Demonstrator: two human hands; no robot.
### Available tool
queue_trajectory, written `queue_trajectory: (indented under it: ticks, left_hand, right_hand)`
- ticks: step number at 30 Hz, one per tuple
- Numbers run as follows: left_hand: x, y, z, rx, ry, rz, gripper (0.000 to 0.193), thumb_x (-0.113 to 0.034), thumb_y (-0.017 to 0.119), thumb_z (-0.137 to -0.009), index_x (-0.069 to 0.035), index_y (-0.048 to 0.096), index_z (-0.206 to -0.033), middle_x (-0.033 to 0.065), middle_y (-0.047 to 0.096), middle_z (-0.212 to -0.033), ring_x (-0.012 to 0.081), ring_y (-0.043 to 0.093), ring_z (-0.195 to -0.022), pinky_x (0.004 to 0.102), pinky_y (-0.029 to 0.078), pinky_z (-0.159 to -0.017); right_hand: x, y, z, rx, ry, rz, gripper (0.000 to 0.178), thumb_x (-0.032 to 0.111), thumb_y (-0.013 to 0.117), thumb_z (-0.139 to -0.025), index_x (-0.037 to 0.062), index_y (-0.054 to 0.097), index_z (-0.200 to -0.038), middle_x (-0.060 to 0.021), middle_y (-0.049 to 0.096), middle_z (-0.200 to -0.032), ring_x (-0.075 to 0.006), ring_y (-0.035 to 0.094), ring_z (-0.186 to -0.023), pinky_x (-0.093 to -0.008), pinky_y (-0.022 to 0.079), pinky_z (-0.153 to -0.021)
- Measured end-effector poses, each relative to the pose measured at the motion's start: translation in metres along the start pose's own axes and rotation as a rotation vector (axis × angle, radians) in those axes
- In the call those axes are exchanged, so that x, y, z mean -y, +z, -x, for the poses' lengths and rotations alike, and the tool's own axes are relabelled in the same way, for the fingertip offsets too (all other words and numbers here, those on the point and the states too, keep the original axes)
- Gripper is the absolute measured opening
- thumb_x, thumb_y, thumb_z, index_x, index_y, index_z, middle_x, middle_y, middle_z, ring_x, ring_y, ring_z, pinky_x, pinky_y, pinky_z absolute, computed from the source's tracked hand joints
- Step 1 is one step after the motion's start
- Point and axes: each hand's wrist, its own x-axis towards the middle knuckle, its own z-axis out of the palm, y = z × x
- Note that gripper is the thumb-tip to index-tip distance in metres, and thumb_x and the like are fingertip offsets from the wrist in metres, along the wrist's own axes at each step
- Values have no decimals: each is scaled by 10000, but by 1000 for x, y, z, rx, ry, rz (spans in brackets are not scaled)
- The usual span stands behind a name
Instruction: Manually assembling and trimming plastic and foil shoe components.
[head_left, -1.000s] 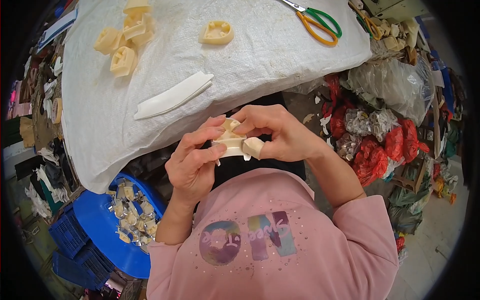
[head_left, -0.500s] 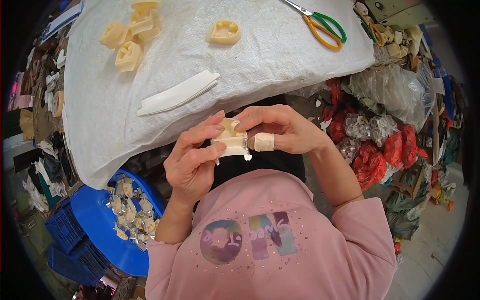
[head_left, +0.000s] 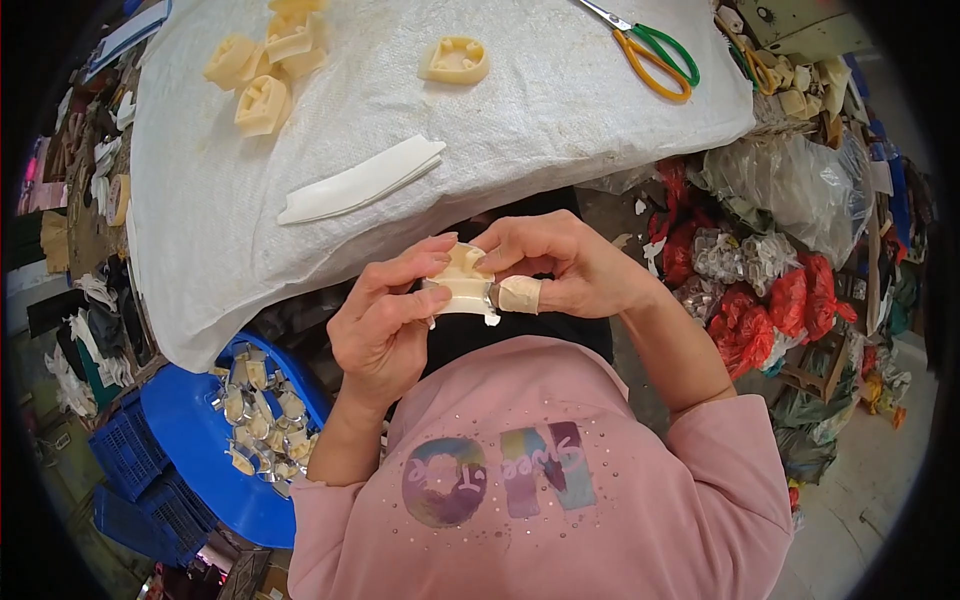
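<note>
Between my two hands, just off the front edge of the table, is a cream moulded plastic part with a shiny silvery side and a ragged white bit at its lower edge. My left hand grips its left end, fingers on top and front. On the other end, my right hand pinches the part; beige tape wraps its thumb. Long white strips lie stacked on the table in front. A similar cream part sits farther back, and several more are piled at the left.
White woven sheeting covers the table. Scissors with orange and green handles lie far right. Down left, a blue basin holds several cream-and-silver parts, beside blue crates. Red and clear plastic bags crowd the right side.
My right thumb has shifted slightly left and bends closer against the part. My left hand keeps its grip. The table scene has slid a little with the head's movement.
</note>
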Motion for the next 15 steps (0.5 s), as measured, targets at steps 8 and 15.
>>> queue_trajectory:
  ticks: [8, 15]
  left_hand:
    - [4, -1, -1, 3, 39, -15, 196, 180, 604, -737, 18, 616, -847, 165, 609, -1003, 420, 604, -1032, 361, 574, -728]
    - [7, -3, 0, -54, 8, -51, 200, 167, 615, -743, 13, 627, -871, 175, 610, -1015, 411, 608, -1030, 370, 573, -759]
  right_hand:
    - [2, 6, 0, -64, -40, 183, 177, 62, 660, -796, -15, 572, -928, -97, 636, -937, -120, 609, -746, -242, 501, -632]
    - [6, 10, -2, -80, 85, 220, 172, 97, 633, -829, -5, 583, -958, -81, 632, -912, -106, 571, -700, -253, 463, -583]
